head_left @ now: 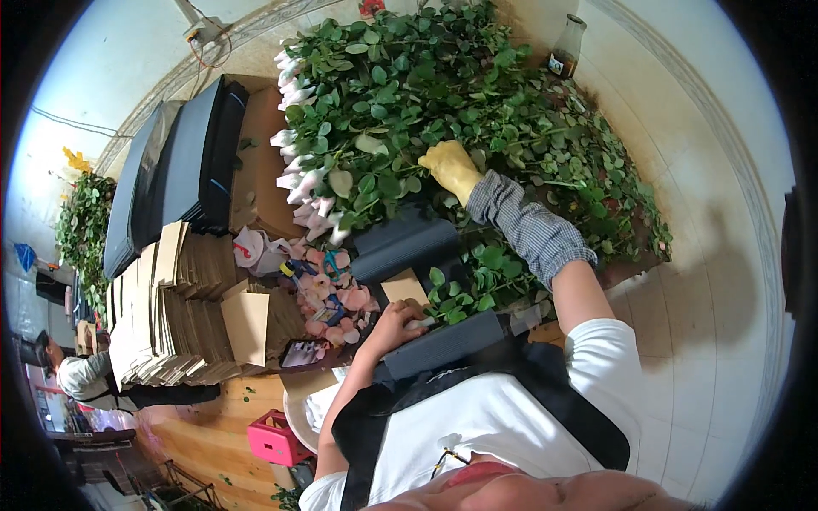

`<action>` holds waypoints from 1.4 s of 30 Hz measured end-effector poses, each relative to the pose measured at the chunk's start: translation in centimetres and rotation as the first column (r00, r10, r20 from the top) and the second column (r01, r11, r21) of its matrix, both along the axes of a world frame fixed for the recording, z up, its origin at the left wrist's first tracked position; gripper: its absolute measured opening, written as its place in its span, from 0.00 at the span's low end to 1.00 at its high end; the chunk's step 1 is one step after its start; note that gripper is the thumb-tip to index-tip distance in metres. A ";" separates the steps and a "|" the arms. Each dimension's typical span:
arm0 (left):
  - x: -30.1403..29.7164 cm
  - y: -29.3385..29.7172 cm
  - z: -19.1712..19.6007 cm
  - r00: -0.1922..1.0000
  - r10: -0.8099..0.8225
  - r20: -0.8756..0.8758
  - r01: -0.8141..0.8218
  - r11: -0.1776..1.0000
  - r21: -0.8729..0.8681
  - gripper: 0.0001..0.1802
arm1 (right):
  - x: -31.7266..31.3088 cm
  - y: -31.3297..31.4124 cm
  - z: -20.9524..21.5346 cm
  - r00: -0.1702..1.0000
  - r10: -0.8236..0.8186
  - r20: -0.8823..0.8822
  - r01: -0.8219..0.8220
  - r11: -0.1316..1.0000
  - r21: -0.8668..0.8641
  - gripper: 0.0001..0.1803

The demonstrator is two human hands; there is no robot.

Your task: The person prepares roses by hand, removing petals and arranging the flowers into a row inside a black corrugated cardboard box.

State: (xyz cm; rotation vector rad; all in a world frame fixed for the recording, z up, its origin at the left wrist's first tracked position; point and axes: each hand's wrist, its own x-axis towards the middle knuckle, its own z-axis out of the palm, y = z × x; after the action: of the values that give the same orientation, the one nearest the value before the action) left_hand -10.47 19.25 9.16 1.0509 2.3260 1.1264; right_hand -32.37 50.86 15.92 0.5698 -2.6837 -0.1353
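A pale tiled floor (724,281) surrounds the table (256,183). The gloved right hand (450,167) is pressed, fingers curled, into the rose stems (409,94); the left hand (400,322) is closed on 1 stem end (420,324). Stems are judged light, springy, thorny; grip low, avoiding the fragile buds (298,183).

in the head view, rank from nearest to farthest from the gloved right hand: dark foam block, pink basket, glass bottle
1. Dark foam block, just below and left of the yellow-gloved right hand.
2. Glass bottle, up and right, past the pile of rose stems.
3. Pink basket, far down-left on the floor.
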 end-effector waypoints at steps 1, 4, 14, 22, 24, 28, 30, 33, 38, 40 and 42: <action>-0.1 0.0 0.2 1.000 -0.007 0.007 0.007 1.000 0.004 0.16 | 0.5 -0.5 0.5 0.999 -0.016 0.031 0.014 0.998 0.059 0.10; 0.3 -0.2 0.9 0.999 0.031 0.024 -0.031 0.999 0.008 0.15 | 2.3 -1.5 0.9 0.999 -0.017 0.027 0.016 0.999 0.041 0.09; 0.0 0.9 1.0 0.999 0.028 0.018 -0.028 0.999 -0.025 0.16 | -7.1 2.4 2.6 0.971 0.009 -0.238 -0.062 0.974 -0.217 0.09; -0.3 0.4 1.7 0.999 0.049 0.011 -0.048 0.997 -0.059 0.15 | -2.2 -4.1 15.8 0.854 0.122 -0.506 -0.245 0.952 -0.183 0.10; 0.0 0.1 1.6 0.999 0.035 -0.021 -0.035 0.999 -0.036 0.15 | -1.6 -3.9 15.1 0.858 0.159 -0.489 -0.280 0.942 -0.185 0.09; 0.2 -0.6 0.6 0.999 0.035 -0.031 -0.035 0.999 -0.016 0.15 | 2.7 -7.0 17.7 0.778 0.235 -0.583 -0.307 0.951 -0.027 0.04; -0.2 0.1 0.5 0.999 -0.001 -0.033 0.001 1.000 0.009 0.15 | -1.0 -3.8 14.5 0.944 0.069 -0.322 -0.083 0.996 -0.031 0.06; -0.2 0.4 -0.5 0.999 -0.010 -0.042 0.013 0.998 0.068 0.15 | -2.1 0.7 9.7 0.997 0.001 -0.079 -0.021 0.969 -0.246 0.12; 0.5 -0.9 -1.2 0.998 0.047 -0.040 -0.047 0.999 0.007 0.17 | 4.0 -1.4 17.1 0.864 0.075 -0.497 -0.172 0.973 -0.152 0.12; 0.5 -0.3 -0.5 0.998 0.049 -0.027 -0.049 0.999 0.014 0.17 | 5.7 1.3 20.3 0.746 0.035 -0.665 -0.159 0.979 -0.127 0.12; 0.7 -0.9 -0.5 0.998 0.063 -0.023 -0.063 0.998 0.016 0.16 | 8.9 1.0 23.0 0.817 0.029 -0.577 -0.103 0.990 -0.096 0.16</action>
State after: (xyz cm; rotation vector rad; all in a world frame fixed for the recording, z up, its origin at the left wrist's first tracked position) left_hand -9.79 18.34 8.70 1.0079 2.3885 1.1620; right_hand -23.44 51.81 38.90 0.4864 -2.0610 -0.1009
